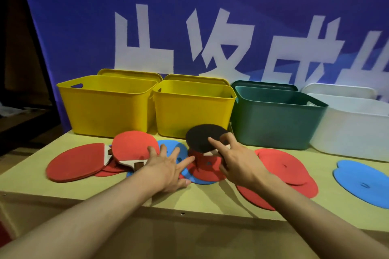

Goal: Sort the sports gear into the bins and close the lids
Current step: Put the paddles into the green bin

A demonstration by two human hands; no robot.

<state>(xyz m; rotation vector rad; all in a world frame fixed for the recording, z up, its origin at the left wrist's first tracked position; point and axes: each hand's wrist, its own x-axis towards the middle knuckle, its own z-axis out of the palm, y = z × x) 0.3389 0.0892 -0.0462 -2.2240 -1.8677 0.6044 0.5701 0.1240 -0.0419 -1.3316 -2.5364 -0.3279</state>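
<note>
Black paddle up, bins waiting open.
Your right hand (235, 160) pinches the black paddle (205, 139); your left hand (168, 166) lies spread over the blue disc (168, 146).

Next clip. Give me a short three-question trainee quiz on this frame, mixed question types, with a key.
1. True or false: every bin has its lid on.
2. What does the right hand hold? A) a blue disc B) the black-faced paddle C) a bin lid
3. Fill in: the bin between the second yellow bin and the white bin is ____.

Key: 1 false, all four stand open, lids propped behind. 2 B. 3 the green bin.
</note>
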